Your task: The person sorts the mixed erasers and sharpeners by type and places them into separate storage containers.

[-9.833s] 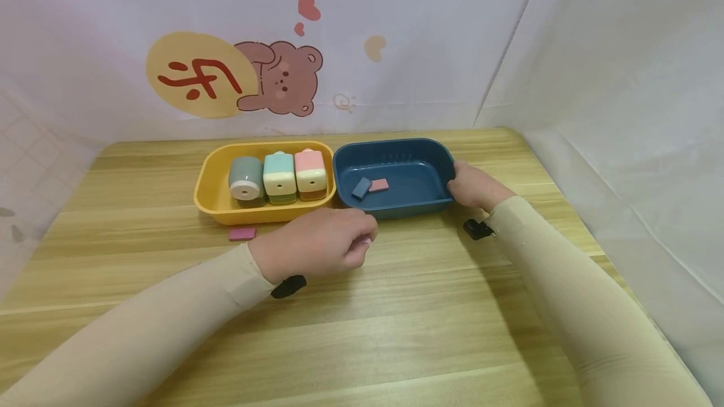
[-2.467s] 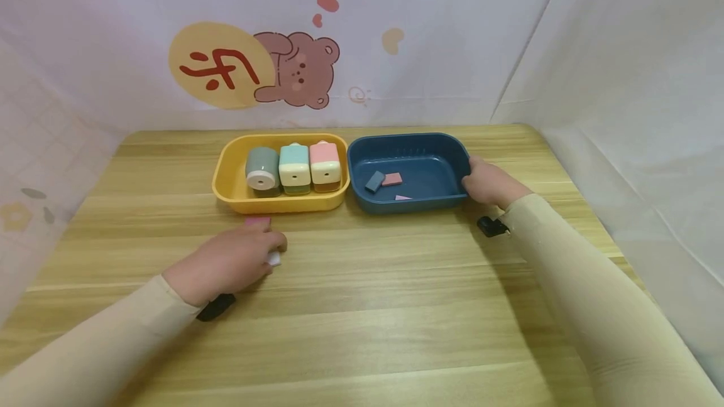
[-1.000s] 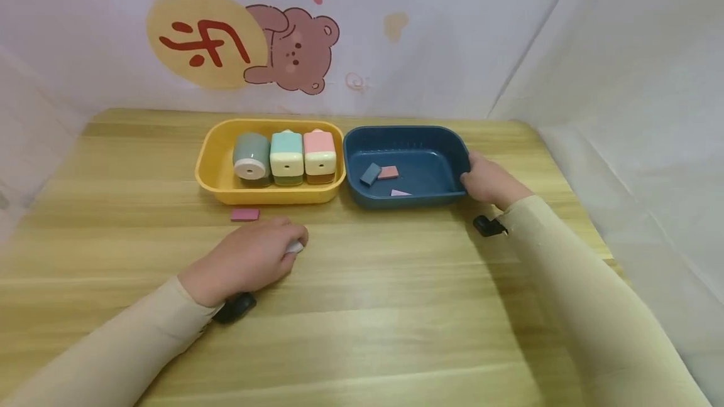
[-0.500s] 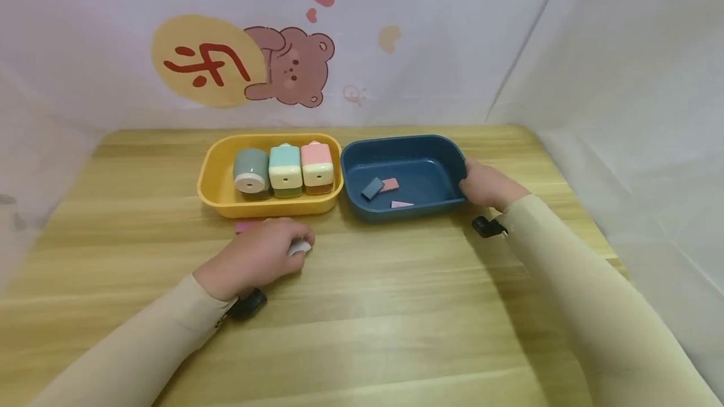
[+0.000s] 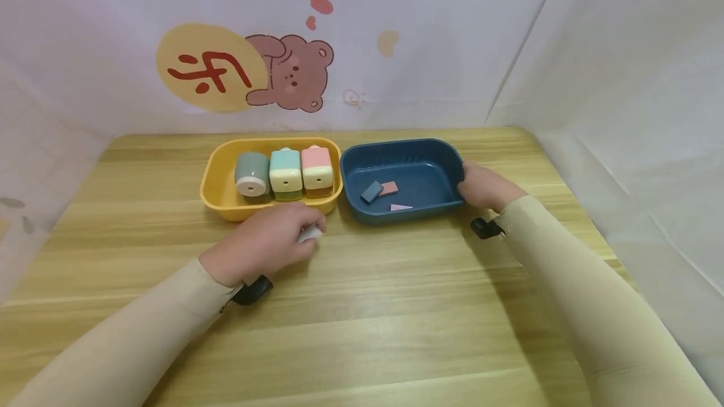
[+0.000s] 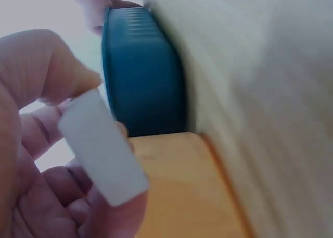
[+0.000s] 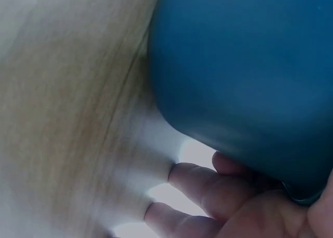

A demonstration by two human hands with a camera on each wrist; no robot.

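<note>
My left hand [image 5: 268,240] pinches a small white eraser [image 6: 104,149] between thumb and fingers, in front of the yellow bin [image 5: 212,206]. The eraser is a plain rectangular block, raised near the bin's front wall in the left wrist view. My right hand [image 5: 483,187] grips the right end of the dark blue bin [image 5: 430,187], its fingers against the outer wall in the right wrist view [image 7: 203,191]. Inside the blue bin lie a blue-grey eraser [image 5: 372,192], leaning on a pink one [image 5: 389,188], and a pale pink piece [image 5: 400,207] by the front wall.
The yellow bin holds a grey round pencil sharpener [image 5: 252,174], a mint one [image 5: 285,171] and a pink one [image 5: 317,169]. Both bins stand side by side on the wooden table [image 5: 396,319]. A white printed curtain [image 5: 441,36] hangs behind and at the sides.
The pale pink piece has come into the blue bin since the oldest frame. My left hand has picked up the white eraser and moved right, now covering the magenta eraser. My right hand stays put.
</note>
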